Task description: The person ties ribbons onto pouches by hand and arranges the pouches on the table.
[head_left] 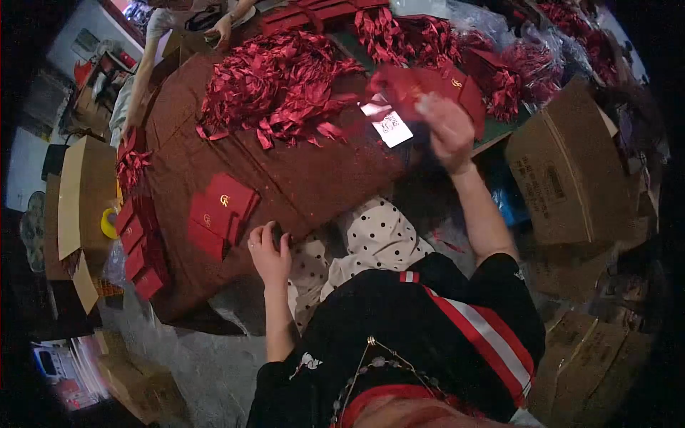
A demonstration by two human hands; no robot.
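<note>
My right hand [448,130] is raised over the far right of the table, smeared by motion, with its fingertips pinched. A blurred red piece [397,84], which looks like ribbon, trails from those fingertips. Close by lie a white printed card [389,124] and red bags or boxes with a gold logo [457,89]. My left hand [268,254] rests at the table's near edge with its fingers apart and nothing visibly in it. Beside it are red pieces with gold logos [221,203], partly overlapping. A large heap of red ribbons [275,82] covers the far middle.
A brown cloth covers the table [300,178]. More red pieces [140,250] line its left edge. Cardboard boxes stand at right [553,178] and left [89,192]. Another person's hand [222,30] is at the far side. Plastic-wrapped red bundles [535,57] lie far right.
</note>
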